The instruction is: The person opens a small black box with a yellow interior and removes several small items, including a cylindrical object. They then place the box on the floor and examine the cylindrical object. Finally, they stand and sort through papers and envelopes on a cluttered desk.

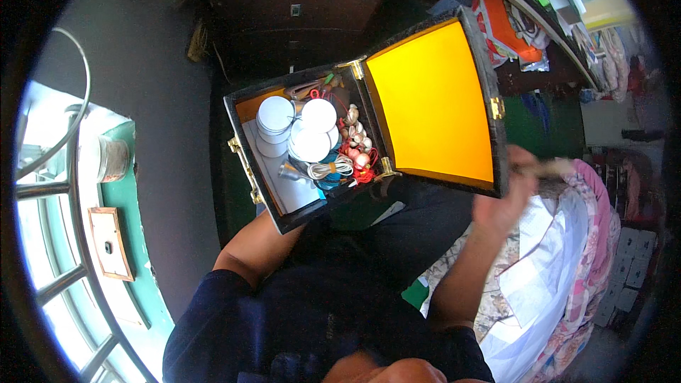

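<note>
In blk yellow-lined box (430, 105) – rnd wht discs (312, 140) + coiled cord (332, 167).

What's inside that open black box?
In the black box are white discs, a bundled white cable, red cord and pale bulb-shaped pieces. Whatever lies beneath those piled things is covered, so I can't tell.

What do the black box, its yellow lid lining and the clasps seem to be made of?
Black box: probably wood or stiff board with a dark finish, judging by its thick, straight walls. Yellow lid lining: perhaps paper or card, since it looks smooth and evenly coloured. Clasps: likely metal, brass-toned, given their golden shine.
</note>
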### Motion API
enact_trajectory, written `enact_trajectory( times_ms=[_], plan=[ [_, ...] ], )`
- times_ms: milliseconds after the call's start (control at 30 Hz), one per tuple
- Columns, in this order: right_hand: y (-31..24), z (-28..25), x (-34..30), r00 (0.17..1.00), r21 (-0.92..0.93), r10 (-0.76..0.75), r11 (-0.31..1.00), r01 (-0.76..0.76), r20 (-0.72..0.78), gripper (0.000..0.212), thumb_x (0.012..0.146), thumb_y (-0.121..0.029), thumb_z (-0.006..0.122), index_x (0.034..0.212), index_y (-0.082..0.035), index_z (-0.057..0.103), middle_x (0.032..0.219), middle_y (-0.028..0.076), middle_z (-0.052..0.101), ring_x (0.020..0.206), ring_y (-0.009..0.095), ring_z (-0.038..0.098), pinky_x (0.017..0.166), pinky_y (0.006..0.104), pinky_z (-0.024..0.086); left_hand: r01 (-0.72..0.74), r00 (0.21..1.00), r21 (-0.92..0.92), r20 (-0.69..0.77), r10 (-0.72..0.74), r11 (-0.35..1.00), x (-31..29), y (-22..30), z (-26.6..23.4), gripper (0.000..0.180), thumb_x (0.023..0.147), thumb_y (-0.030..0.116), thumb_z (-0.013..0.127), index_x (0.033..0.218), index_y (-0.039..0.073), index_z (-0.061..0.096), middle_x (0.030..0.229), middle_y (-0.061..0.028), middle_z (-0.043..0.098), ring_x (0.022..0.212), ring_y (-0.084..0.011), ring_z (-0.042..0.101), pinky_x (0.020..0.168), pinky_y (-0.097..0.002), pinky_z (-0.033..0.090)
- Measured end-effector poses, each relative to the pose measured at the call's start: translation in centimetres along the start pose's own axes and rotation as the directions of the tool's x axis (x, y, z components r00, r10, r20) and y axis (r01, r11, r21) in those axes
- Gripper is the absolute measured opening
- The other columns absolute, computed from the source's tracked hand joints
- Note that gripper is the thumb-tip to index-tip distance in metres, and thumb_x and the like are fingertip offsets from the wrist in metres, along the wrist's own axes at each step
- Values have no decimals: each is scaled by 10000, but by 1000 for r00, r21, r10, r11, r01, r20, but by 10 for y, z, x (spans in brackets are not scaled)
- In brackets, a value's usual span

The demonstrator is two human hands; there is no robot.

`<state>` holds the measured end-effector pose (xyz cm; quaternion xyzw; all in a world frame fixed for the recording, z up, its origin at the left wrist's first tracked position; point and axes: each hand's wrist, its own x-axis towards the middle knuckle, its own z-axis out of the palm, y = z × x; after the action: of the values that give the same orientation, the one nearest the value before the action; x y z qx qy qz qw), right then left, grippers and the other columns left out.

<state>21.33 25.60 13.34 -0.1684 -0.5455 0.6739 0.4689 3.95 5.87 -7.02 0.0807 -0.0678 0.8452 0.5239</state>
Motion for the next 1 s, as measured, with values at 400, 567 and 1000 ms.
enact_trajectory(
  times_ms=[400, 567, 1000],
  plan=[
    [149, -6, -60, 651, 138, 718, 639, -757, 246, 348, 1056, -405, 585, 1316, -175, 616, 1232, 29, 650, 1105, 224, 605, 864, 460, 490, 1, 993, -27, -114, -4, 1000, -20, -1, -3, 622, 1049, 445, 550, 1468, -8, 476, 1273, -248, 638, 1141, -380, 643, 1000, -539, 549],
    [152, -6, -58, 647, 179, 681, 629, -757, 344, 266, 1055, -393, 593, 1215, -184, 635, 1070, -7, 656, 917, 171, 599, 710, 367, 460, -3, 990, -40, -139, -3, 999, -22, 2, -2, 613, 1062, 435, 529, 1473, -15, 469, 1289, -261, 630, 1161, -388, 642, 1015, -542, 549],
    [105, 12, -79, 922, 66, 386, 921, -383, -42, 144, 1072, -190, 589, 968, -90, 598, 685, -22, 512, 520, 98, 398, 481, 284, 279, -67, 977, -60, -204, 54, 996, -36, 14, 2, 591, 1094, 407, 474, 1487, -34, 449, 1331, -294, 609, 1213, -408, 639, 1054, -550, 550]
  ],
)
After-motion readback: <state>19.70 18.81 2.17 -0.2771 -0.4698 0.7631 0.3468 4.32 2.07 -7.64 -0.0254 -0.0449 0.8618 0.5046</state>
